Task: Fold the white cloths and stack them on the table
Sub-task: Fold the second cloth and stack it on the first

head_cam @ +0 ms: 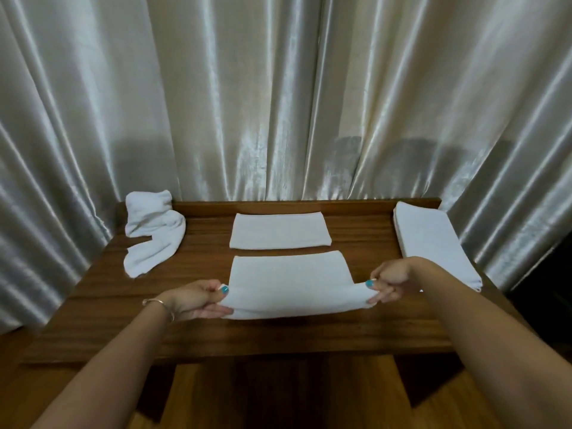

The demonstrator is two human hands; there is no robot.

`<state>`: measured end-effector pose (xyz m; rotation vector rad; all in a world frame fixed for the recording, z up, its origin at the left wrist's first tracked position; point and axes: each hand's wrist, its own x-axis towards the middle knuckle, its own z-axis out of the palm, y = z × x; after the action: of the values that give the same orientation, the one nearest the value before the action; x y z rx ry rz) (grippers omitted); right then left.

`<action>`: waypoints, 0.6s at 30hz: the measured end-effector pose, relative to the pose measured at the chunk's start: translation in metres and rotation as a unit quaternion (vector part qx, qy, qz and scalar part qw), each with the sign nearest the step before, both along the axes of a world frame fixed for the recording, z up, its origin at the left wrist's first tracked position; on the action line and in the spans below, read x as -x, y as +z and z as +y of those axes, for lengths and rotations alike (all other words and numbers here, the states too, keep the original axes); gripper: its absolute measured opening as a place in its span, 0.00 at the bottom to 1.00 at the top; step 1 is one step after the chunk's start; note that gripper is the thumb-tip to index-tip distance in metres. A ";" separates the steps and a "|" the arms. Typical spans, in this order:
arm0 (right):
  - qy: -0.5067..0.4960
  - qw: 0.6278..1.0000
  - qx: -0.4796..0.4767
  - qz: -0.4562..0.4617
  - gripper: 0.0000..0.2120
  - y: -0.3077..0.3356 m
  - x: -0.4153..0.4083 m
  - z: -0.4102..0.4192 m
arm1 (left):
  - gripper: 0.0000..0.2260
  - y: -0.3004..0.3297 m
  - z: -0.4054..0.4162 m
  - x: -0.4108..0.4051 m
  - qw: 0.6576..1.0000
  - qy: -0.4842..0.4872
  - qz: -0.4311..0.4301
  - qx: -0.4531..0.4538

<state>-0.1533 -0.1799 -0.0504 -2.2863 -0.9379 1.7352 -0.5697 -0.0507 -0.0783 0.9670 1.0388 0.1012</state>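
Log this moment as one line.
left hand: pinches near edge of white terry cloth | right hand: pinches same edge | stage: folding on brown wooden table

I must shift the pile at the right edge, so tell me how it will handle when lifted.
The folded stack is probably floppy: thin cloth layers, likely sagging unless supported underneath. It looks light. Layers may slide apart, since its near end reaches the table edge.

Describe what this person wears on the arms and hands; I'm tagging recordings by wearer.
Both forearms are bare, with no sleeves in view. The left hand has a thin metal bangle at the wrist. The right hand wears nothing at the wrist. The visible thumbnails on both are painted teal. No gloves or rings show.
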 end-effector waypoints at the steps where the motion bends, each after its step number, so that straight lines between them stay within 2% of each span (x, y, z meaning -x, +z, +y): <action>1: -0.007 1.000 0.011 -0.003 0.15 -0.007 0.001 -0.002 | 0.10 -0.005 -0.001 0.002 1.000 -0.010 0.001 0.011; 4: -0.027 1.000 0.014 0.000 0.22 -0.020 0.001 -0.004 | 0.14 -0.014 0.000 0.002 0.999 -0.036 0.012 0.011; 7: -0.053 0.998 -0.030 0.004 0.20 -0.023 0.000 0.000 | 0.13 -0.013 0.007 -0.002 1.000 -0.025 0.009 -0.013; 10: -0.082 0.990 -0.111 -0.002 0.16 -0.024 -0.005 0.006 | 0.08 -0.009 0.017 -0.011 0.997 -0.008 0.023 -0.071; 14: -0.026 0.970 -0.194 -0.147 0.10 -0.033 -0.012 0.022 | 0.08 -0.009 0.037 -0.028 0.982 0.000 0.075 -0.174; 16: -0.042 0.960 -0.220 -0.168 0.04 -0.042 -0.012 0.033 | 0.05 -0.015 0.049 -0.037 0.966 -0.015 0.111 -0.233; 18: -0.064 0.949 -0.244 -0.188 0.05 -0.052 -0.012 0.046 | 0.02 -0.025 0.061 -0.045 0.944 -0.016 0.150 -0.293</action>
<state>-0.1413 -0.1339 -0.1028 -2.2956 -1.0994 0.8925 -0.5245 0.0107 -0.1028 1.5763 1.3053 0.2521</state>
